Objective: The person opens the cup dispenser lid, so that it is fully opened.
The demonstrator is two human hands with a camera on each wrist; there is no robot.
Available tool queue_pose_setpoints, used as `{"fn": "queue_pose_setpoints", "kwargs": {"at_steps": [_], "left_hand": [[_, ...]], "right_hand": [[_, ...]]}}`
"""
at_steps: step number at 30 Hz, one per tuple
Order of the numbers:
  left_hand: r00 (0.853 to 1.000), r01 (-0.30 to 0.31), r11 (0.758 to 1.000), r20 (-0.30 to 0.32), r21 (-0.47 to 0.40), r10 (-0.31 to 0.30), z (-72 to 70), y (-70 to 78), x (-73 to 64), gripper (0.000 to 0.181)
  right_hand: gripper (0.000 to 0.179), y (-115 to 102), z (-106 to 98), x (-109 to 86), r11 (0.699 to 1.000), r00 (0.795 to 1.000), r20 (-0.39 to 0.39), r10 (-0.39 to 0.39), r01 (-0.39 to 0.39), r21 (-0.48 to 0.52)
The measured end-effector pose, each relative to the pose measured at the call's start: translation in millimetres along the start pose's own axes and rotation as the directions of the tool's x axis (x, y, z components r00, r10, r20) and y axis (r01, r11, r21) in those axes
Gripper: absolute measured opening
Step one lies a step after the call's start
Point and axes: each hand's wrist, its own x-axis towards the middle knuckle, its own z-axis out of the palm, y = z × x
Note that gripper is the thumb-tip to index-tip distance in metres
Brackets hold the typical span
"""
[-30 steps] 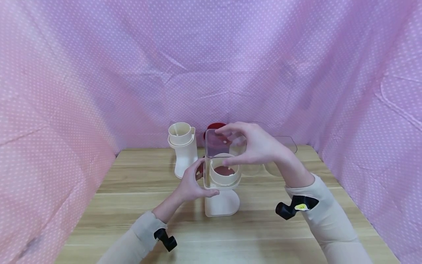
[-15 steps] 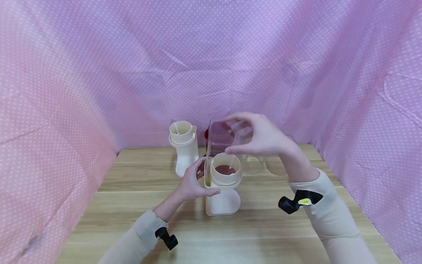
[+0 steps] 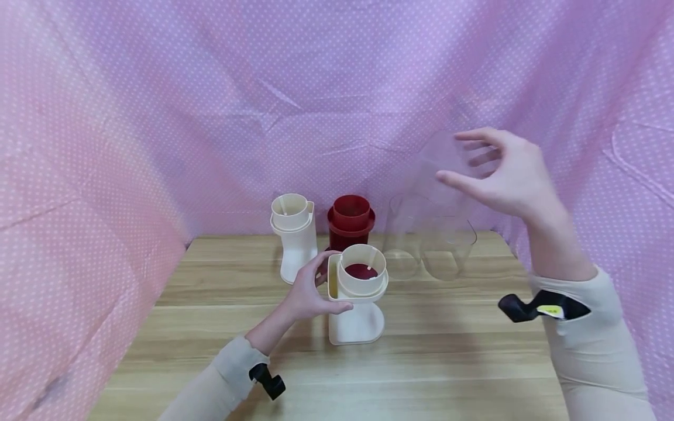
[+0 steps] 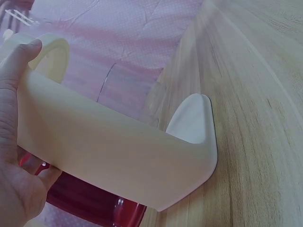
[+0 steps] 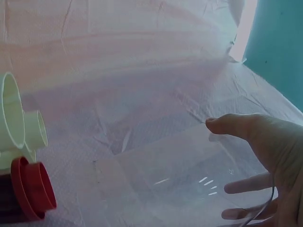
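Observation:
Upright at the table's middle stands a cream plastic stand (image 3: pixel 358 324) with a round collar on top and a foot below. My left hand (image 3: pixel 305 295) grips its upper back, thumb on the near side; in the left wrist view the hand (image 4: pixel 19 142) wraps the top of the stand's column (image 4: pixel 94 137). Raised to the right, my right hand (image 3: pixel 508 175) holds a clear plastic container (image 3: pixel 439 161), blurred in the head view. In the right wrist view, thumb and fingers span this transparent container (image 5: pixel 156 184) near its rim; its far end is faint.
Behind the held stand are a second cream stand (image 3: pixel 297 251) and a red one (image 3: pixel 350 238). Two more clear containers (image 3: pixel 402 234) stand at the back right, hard to make out. Pink dotted cloth (image 3: pixel 337 117) walls in the wooden table (image 3: pixel 447 362).
My right hand has lifted the clear container up from over the cream stand and carried it to the right, uncovering the red stand behind. My left hand stays on the cream stand.

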Motion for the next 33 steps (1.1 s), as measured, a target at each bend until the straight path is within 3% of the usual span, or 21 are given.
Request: {"fn": "queue_pose_setpoints", "kwargs": {"at_steps": [4,11,16,21,27,33], "left_hand": [[1.0,-0.005,1.0,0.004,-0.015,0.005,0.5,1.6,0.5,0.097],[1.0,-0.015,1.0,-0.004,-0.012,0.015,1.4,0.3,1.8,0.098],[1.0,0.008,1.0,-0.003,-0.03,-0.008,1.1,-0.8,2.7,0.098],[1.0,0.011,0.999,-0.002,-0.03,-0.011,0.2,-0.6,3.3,0.098],[1.0,0.003,1.0,-0.003,-0.025,-0.003,-0.2,-0.6,3.1,0.097],[1.0,0.003,1.0,-0.002,-0.028,-0.003,-0.4,-0.9,3.3,0.098]], "right_hand": [[0.074,28.4,-14.3,6.7,0.99,0.992,-0.093,0.08,-0.09,-0.107],[0.085,77.4,-24.0,12.9,0.959,0.971,-0.135,0.197,-0.219,-0.179],[0.09,102.9,-24.8,13.7,0.943,0.963,-0.124,0.239,-0.261,-0.207],[0.095,124.3,-25.6,12.7,0.923,0.959,-0.059,0.278,-0.284,-0.26],[0.103,146.6,-22.9,10.5,0.887,0.928,0.002,0.372,-0.354,-0.297],[0.11,168.2,-16.9,6.0,0.874,0.912,-0.004,0.41,-0.394,-0.284]]}}
